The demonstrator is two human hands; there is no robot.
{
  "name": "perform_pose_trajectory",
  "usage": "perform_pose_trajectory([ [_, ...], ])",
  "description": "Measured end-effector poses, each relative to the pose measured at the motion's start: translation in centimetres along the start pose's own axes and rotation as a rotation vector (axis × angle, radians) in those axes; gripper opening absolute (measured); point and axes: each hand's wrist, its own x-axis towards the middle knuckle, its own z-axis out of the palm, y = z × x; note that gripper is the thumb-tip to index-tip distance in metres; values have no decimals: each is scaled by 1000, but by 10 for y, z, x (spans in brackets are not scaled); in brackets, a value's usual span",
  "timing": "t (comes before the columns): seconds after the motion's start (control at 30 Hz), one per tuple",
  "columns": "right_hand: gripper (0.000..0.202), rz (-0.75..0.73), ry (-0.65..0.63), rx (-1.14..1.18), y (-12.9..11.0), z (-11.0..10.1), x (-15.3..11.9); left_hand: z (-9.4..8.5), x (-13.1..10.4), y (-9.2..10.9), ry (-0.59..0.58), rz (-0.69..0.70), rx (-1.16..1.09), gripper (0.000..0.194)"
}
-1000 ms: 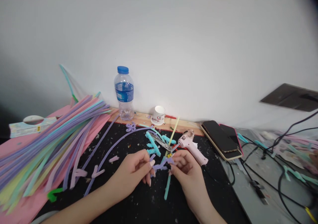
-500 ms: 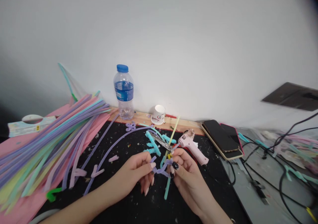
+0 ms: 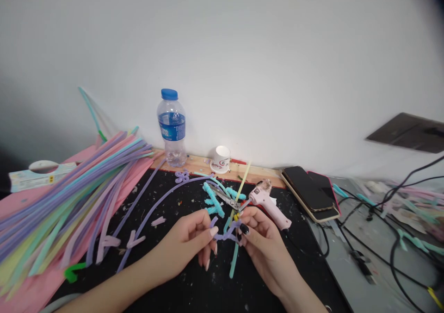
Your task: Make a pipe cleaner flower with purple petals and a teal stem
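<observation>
Between my two hands is a bent purple pipe cleaner (image 3: 226,235). My left hand (image 3: 196,239) pinches its left end between thumb and fingers. The right end is pinched by my right hand (image 3: 261,241). Just behind my right fingertips lie metal scissors (image 3: 231,202) with yellow bits near them. A teal pipe cleaner (image 3: 233,261) lies below the purple piece, and a yellow one (image 3: 243,181) points toward the wall. Fluffy turquoise pieces (image 3: 214,202) rest beyond my left hand. The pink glue gun (image 3: 270,206) lies behind my right hand.
A water bottle (image 3: 171,130) and a paper cup (image 3: 221,159) stand by the wall. Many coloured pipe cleaners (image 3: 86,188) are heaped on the left. Phones (image 3: 308,190) and black cables (image 3: 374,257) lie on the right. A long purple pipe cleaner (image 3: 163,197) curves across the black mat.
The view has shifted very slightly. My hands keep their pinches on the purple piece, with only a small movement of the fingers.
</observation>
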Motion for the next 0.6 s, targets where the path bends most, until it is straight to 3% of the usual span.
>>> perform_pose_trajectory([
  [0.3, 20, -33, 5, -204, 3, 7, -1, 4, -3, 0, 40, 36, 38, 26],
  [0.6, 15, 94, -186, -387, 3, 3, -2, 3, -2, -1, 36, 41, 15, 25],
])
